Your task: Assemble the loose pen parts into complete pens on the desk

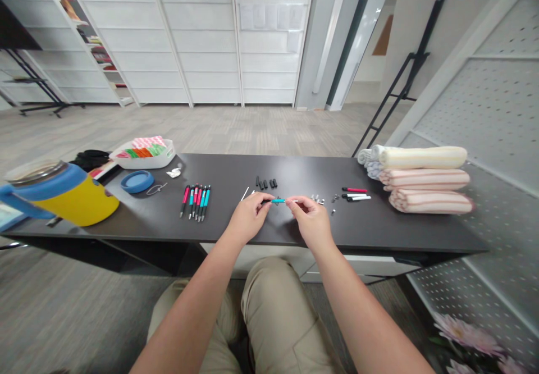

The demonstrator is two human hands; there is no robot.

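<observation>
Above the near middle of the dark table, a teal ballpoint pen barrel [278, 200] lies level between my two hands. My left hand [248, 217] pinches its black end. At the other end, my right hand [312, 218] pinches a thin pale piece that sticks out, probably the refill. Past my fingers lie several short black pen grips [266, 183]. A thin white refill [245, 193] rests beside my left hand. Small silvery pen tips [319, 200] are scattered by my right hand. Further right lie red and white pen barrels [355, 196].
To the left is a row of red and teal pens [196, 202]. Beyond it stand a blue lid [137, 181], a yellow-and-blue jug [73, 194] and a white basket [145, 162] of colourful packets. Rolled towels [426, 179] are stacked at the right end of the table [400, 231].
</observation>
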